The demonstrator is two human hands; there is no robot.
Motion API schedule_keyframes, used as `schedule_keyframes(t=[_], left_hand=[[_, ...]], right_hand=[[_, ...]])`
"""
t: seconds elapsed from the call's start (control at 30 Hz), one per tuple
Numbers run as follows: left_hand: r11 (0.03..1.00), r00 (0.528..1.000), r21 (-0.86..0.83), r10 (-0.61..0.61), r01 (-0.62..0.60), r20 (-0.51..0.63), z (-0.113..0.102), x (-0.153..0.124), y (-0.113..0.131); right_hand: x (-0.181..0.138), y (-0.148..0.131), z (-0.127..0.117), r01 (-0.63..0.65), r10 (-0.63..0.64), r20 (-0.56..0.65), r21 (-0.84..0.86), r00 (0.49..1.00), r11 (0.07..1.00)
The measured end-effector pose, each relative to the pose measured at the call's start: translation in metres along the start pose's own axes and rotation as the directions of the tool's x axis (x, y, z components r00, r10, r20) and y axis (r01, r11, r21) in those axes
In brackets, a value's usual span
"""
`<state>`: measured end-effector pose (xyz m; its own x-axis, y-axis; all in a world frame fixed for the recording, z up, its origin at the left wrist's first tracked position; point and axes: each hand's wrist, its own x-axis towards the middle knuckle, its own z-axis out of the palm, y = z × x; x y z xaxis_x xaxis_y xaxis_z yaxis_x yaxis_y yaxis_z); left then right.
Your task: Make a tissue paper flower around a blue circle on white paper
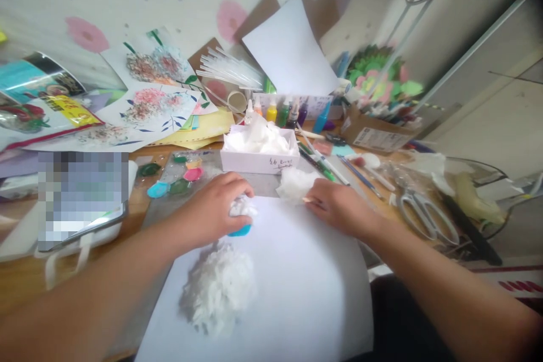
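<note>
My left hand point(216, 206) is closed over a small wad of white crumpled tissue point(242, 207), with something blue point(240, 231) showing under it. It rests at the top edge of a large white sheet of paper point(297, 294). A bigger fluffy clump of white tissue point(220, 288) lies on the sheet just below that hand. My right hand point(339, 206) is closed in a pinch on a thin stick or brush point(308, 200), its tip against another piece of white tissue point(294, 182) at the sheet's top edge.
A white box of tissue point(258, 150) stands beyond the hands. Paint lids point(176, 178) lie left of it, paint bottles point(282, 110) behind. Scissors point(419, 209), pens and brushes point(335, 164) lie to the right. Flower paintings point(153, 99) lean at the back left.
</note>
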<state>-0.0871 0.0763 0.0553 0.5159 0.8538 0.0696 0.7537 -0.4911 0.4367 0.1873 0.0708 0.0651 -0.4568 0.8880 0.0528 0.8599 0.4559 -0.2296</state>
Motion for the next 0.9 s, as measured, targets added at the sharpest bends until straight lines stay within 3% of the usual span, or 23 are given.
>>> schedule_keyframes(t=[0.13,0.2,0.27,0.33,0.4,0.5,0.57,0.7,0.9], left_hand=[[1.0,0.998,-0.016,0.025,-0.024,0.061,-0.001,-0.003,0.001],[0.999,0.995,-0.032,0.04,-0.037,0.089,-0.002,-0.003,0.0],[0.998,0.994,-0.042,0.054,-0.05,0.1,-0.003,-0.003,0.0],[0.997,0.993,-0.051,0.057,-0.052,0.1,-0.005,-0.003,-0.001],[0.997,0.994,-0.062,0.047,-0.04,0.1,-0.006,-0.002,-0.001],[0.997,0.995,-0.067,0.041,-0.035,0.09,-0.007,-0.003,-0.001],[0.997,0.995,-0.068,0.052,-0.046,0.089,-0.007,-0.004,-0.001],[0.995,0.992,-0.083,0.066,-0.057,0.105,-0.007,-0.005,-0.003],[0.992,0.991,-0.099,0.087,-0.076,0.104,-0.007,-0.005,-0.003]], right_hand=[[0.0,-0.004,-0.017,-0.144,0.156,-0.089,0.126,0.984,0.982],[0.0,-0.012,-0.024,-0.25,0.299,-0.15,0.279,0.942,0.927],[0.0,-0.025,-0.022,-0.256,0.359,-0.205,0.402,0.91,0.879],[0.002,-0.042,-0.012,-0.115,0.251,-0.275,0.428,0.928,0.897],[0.003,-0.06,0.005,0.077,0.056,-0.315,0.394,0.947,0.916],[0.004,-0.08,0.031,0.257,-0.195,-0.233,0.276,0.953,0.926],[0.004,-0.086,0.042,0.298,-0.27,-0.156,0.194,0.95,0.935],[0.004,-0.084,0.039,0.31,-0.293,-0.104,0.26,0.95,0.914],[0.006,-0.07,0.012,0.27,-0.128,-0.265,0.618,0.956,0.738]])
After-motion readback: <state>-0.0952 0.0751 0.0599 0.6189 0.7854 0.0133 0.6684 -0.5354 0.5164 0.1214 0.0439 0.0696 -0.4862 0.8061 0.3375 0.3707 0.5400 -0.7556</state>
